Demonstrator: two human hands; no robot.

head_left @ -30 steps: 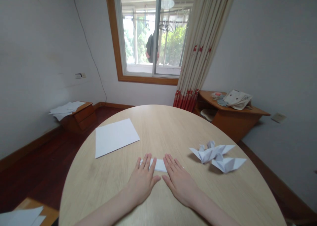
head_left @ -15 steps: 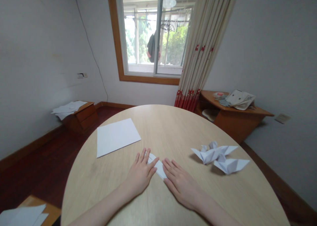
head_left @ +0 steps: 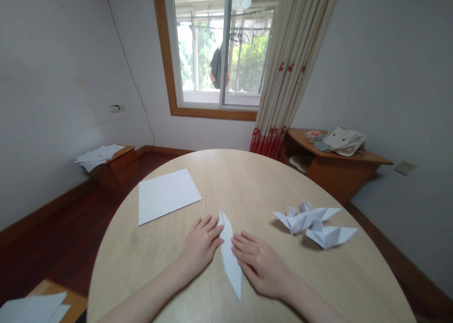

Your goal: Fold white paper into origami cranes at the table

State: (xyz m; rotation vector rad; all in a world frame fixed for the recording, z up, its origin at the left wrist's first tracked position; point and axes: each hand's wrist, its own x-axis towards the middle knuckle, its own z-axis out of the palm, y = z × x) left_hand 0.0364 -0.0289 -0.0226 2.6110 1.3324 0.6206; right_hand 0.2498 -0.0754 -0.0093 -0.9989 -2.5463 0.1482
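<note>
While lying palm-down; left hand | right hand | beside folded paper

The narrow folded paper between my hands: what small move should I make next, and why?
Probably press the folded paper flat along its length with your right hand, because it lies ungripped between that hand and your left hand.

And there you had it: a folded strip of matt white paper on a smooth, pale wood-grain tabletop, above a glossy dark-red wooden floor
</note>
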